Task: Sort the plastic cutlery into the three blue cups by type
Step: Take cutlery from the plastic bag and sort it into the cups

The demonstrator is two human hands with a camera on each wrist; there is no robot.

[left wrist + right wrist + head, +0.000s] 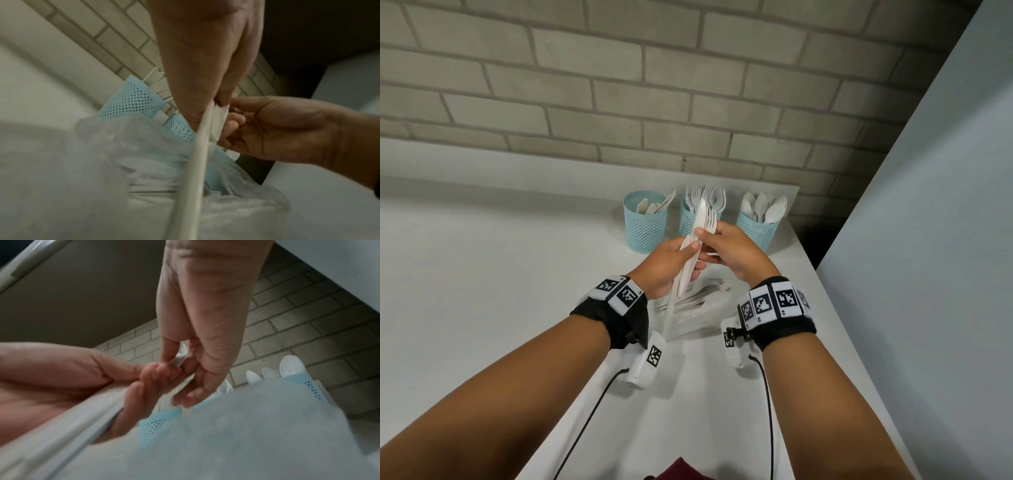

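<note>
Cutlery bundle (690, 253) is being held upright just in front of the middle cup (690, 222); left hand (666, 263) is gripping its handles with curled fingers; right hand (736, 253) is pinching a fork (710, 221) near its head.

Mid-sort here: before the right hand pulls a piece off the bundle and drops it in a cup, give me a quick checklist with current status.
1. Left hand grips the bundle: ok.
2. Right hand pinches a piece near the bundle's top: ok.
3. Type of the pinched piece: cannot tell; a fork and a knife-like blade show together.
4. Three cups upright: left cup, middle cup, right cup: ok.
5. Middle cup sorted: not ok; spoons stand among its forks.
6. Bag beneath the hands still holds cutlery: ok.
</note>
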